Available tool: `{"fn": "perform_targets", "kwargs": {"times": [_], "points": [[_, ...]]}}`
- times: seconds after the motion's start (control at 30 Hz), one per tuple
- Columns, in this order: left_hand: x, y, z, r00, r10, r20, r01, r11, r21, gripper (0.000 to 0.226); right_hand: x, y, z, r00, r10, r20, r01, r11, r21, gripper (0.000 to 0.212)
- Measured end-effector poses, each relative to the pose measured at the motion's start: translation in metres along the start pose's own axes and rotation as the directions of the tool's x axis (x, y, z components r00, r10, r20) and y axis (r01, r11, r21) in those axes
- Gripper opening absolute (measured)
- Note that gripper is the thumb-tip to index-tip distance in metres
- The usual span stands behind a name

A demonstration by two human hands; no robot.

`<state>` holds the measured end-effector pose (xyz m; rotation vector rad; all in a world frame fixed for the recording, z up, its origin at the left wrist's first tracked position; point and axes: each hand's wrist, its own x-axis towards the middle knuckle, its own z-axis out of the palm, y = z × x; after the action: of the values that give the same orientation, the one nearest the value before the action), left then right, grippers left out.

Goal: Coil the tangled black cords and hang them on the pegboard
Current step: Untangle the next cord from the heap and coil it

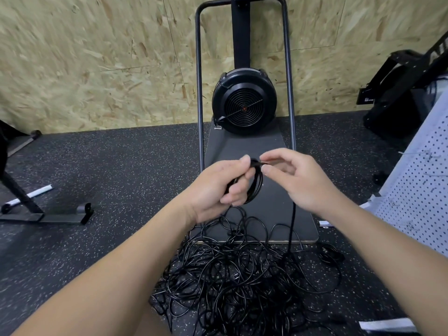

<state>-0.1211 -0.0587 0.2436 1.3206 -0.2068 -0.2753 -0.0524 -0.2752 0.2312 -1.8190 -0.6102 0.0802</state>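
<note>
My left hand (221, 184) grips a small coil of black cord (256, 184) with several loops, held above the floor. My right hand (294, 177) pinches the cord's free strand at the top of that coil, thumb and forefinger together. One strand (292, 226) drops from my right hand straight down into a big tangled pile of black cords (232, 275) on the speckled floor between my arms. The white pegboard (419, 190) leans at the right edge, with a few small hooks on it.
A black fan machine (244, 103) on a dark base plate (274, 209) with a tall metal frame stands against the chipboard wall ahead. Black equipment legs (43, 214) lie at the left. Dark gear (397, 93) sits at the far right.
</note>
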Motion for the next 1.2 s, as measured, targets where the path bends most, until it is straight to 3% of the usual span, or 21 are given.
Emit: {"fn": "perform_targets", "kwargs": {"times": [0.23,0.47,0.53,0.63,0.77,0.83,0.9,1.03,1.13,1.2], "points": [[0.006,0.001,-0.007,0.987,0.048,-0.153,-0.095,0.942,-0.322,0.039,-0.009,0.041,0.030,0.947,0.320,0.013,-0.319,0.947,-0.044,0.046],[0.005,0.001,-0.020,0.977,0.066,-0.204,-0.147,0.899,-0.413,0.038,-0.003,0.058,0.020,0.889,0.457,-0.023,-0.434,0.859,0.271,0.020],[0.005,0.000,-0.021,0.972,0.070,-0.222,-0.159,0.898,-0.411,0.038,-0.001,0.058,0.016,0.883,0.464,-0.072,-0.412,0.838,0.358,0.018],[0.006,0.001,-0.020,0.961,0.077,-0.266,-0.181,0.902,-0.392,0.038,0.000,0.055,0.016,0.897,0.417,-0.148,-0.365,0.886,0.284,0.012],[0.005,0.006,-0.021,0.947,0.091,-0.307,-0.217,0.888,-0.406,0.032,-0.004,0.051,0.024,0.983,0.157,-0.094,-0.171,0.971,-0.165,0.031],[0.005,0.007,-0.022,0.940,0.083,-0.332,-0.222,0.887,-0.406,0.029,-0.010,0.040,0.031,0.998,0.045,0.047,-0.020,0.898,-0.440,0.037],[0.005,0.006,-0.023,0.925,0.073,-0.372,-0.226,0.893,-0.389,0.028,-0.017,0.021,0.036,0.985,-0.003,0.173,0.104,0.811,-0.576,0.040],[0.004,0.004,-0.024,0.899,0.064,-0.433,-0.246,0.893,-0.377,0.026,-0.023,-0.024,0.037,0.945,-0.162,0.285,0.297,0.791,-0.535,0.036],[0.005,0.007,-0.020,0.894,0.087,-0.440,-0.251,0.910,-0.331,0.027,-0.021,-0.040,0.026,0.921,-0.137,0.364,0.255,0.919,-0.302,0.015],[0.005,0.009,-0.015,0.898,0.112,-0.425,-0.221,0.951,-0.218,0.030,-0.022,-0.044,0.020,0.909,-0.136,0.393,0.255,0.929,-0.268,0.012]]}}
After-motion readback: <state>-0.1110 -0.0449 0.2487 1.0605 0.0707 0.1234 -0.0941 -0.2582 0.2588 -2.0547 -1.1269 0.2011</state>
